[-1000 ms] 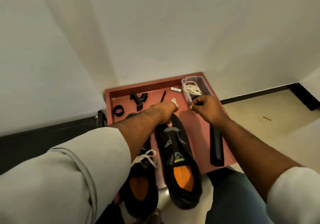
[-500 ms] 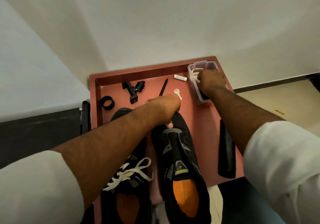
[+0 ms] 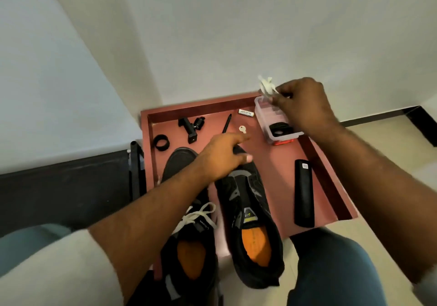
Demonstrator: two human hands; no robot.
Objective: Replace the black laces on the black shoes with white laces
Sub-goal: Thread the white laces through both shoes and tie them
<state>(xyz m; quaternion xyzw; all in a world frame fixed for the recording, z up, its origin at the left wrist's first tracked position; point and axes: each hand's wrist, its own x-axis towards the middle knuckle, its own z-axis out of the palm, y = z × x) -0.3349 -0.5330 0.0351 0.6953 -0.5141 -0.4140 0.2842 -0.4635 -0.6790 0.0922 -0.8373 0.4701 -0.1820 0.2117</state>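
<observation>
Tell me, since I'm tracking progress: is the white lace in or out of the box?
Out: the right hand pinches the lace above the box.

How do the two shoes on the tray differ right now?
The left shoe already carries a white lace; the right shoe shows none. The left hand rests on the right shoe's toe, while only the forearm crosses the left shoe. Both are black with orange insoles, toes pointing away.
</observation>
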